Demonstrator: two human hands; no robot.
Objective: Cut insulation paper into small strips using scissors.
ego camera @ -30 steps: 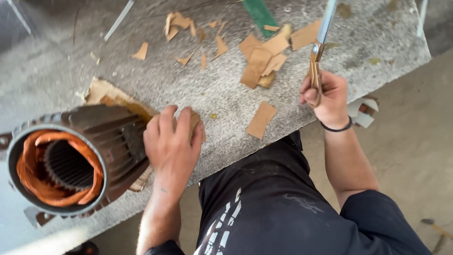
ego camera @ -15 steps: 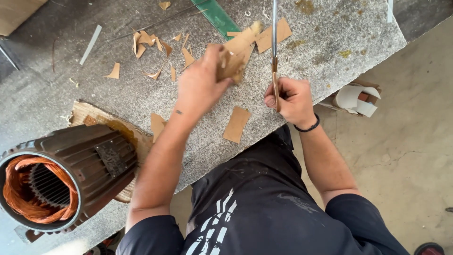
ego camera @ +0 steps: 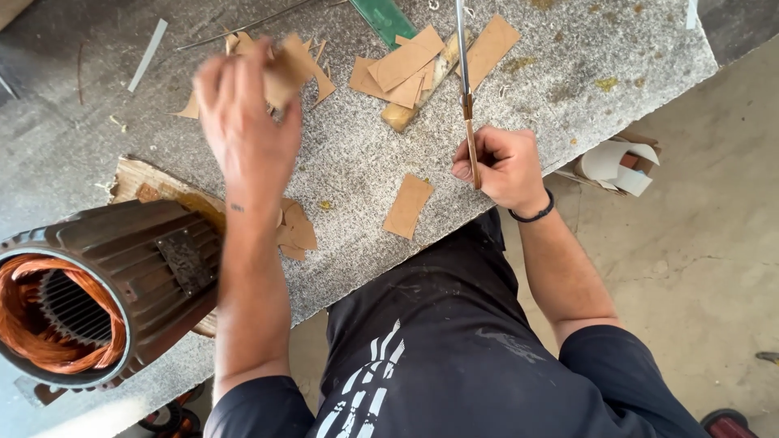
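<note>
Left hand [ego camera: 243, 122], blurred, fingers pinching a brown paper piece [ego camera: 286, 69] over the surface [ego camera: 357, 174]; right hand [ego camera: 505, 166] fingers pinching a paper strip [ego camera: 472, 154] against a metal rod [ego camera: 461, 49].

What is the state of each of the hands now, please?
Left hand: closed on a brown paper piece, blurred.
Right hand: closed on a thin metal rod with a brown strip.

Counts on the stone worktop [ego camera: 568, 89]

One electric motor stator [ego camera: 89, 292] sits at the left edge, one green strip [ego camera: 385, 18] at the far edge, one long metal tool [ego camera: 464, 73], one paper roll [ego camera: 617, 158] off the right edge, and roughly a dozen brown paper slips [ego camera: 408, 205].
</note>
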